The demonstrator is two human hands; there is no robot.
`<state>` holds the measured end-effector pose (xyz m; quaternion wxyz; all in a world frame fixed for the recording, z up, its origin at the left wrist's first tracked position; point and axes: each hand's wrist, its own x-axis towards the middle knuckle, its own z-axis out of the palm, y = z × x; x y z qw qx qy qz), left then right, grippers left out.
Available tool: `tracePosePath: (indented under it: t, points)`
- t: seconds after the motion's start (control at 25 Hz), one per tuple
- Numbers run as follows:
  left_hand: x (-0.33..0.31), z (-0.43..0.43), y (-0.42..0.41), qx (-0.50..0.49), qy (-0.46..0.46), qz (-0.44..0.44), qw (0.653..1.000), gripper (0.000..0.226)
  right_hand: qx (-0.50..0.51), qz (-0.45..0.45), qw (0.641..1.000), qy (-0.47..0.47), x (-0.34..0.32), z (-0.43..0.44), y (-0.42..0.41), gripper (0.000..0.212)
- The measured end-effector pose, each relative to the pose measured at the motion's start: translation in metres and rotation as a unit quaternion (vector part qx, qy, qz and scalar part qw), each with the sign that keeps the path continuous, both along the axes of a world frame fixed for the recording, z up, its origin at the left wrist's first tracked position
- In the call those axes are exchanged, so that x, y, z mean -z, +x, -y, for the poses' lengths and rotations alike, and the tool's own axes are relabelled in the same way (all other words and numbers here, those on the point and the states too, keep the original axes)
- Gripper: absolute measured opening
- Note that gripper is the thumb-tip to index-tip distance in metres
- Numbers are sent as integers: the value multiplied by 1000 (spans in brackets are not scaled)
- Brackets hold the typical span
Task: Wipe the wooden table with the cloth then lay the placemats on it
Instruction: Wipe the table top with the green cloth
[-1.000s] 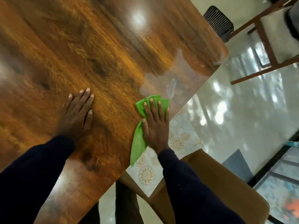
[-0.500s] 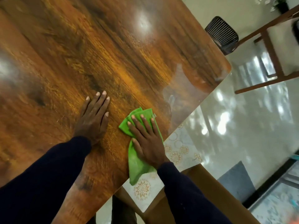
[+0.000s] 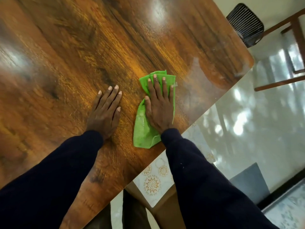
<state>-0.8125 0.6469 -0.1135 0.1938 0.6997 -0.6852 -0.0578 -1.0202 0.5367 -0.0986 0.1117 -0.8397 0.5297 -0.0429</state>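
Note:
A glossy wooden table (image 3: pixel 82 55) fills most of the view. My right hand (image 3: pixel 159 106) lies flat with straight fingers on a folded green cloth (image 3: pixel 143 129), pressing it onto the tabletop near the right edge. My left hand (image 3: pixel 105 111) rests flat on the bare wood just left of the cloth, fingers straight. A white placemat with gold flower patterns (image 3: pixel 153 182) lies on a brown chair seat (image 3: pixel 166 214) below the table edge, partly hidden by my right sleeve.
A black slatted chair back (image 3: pixel 245 25) stands past the table's far right corner. Wooden furniture legs (image 3: pixel 280 81) stand on the shiny pale floor at the right. A grey mat (image 3: pixel 249 184) lies on the floor at lower right.
My right hand has slid the cloth from the table's right edge inward and then forward over the wood. My left hand stays flat on the table close beside it.

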Motion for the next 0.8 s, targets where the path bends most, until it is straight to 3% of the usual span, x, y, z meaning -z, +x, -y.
tracePosePath:
  t: [0.24, 0.44, 0.68, 0.8]
  points:
    - [1, 1, -1, 1, -20, 1, 1000, 52, -77, 27, 995, 59, -7, -90, -29, 61]
    - [1, 0, -1, 2, -28, 0, 1000, 53, -35, 28, 997, 55, -6, -101, -53, 59]
    - [3, -1, 1, -1, -26, -7, 1000, 50, 52, 8, 998, 23, -2, -109, -22, 60]
    - [6, -2, 2, 3, -35, -13, 999, 49, 23, 22, 999, 21, -3, -122, -5, 60]
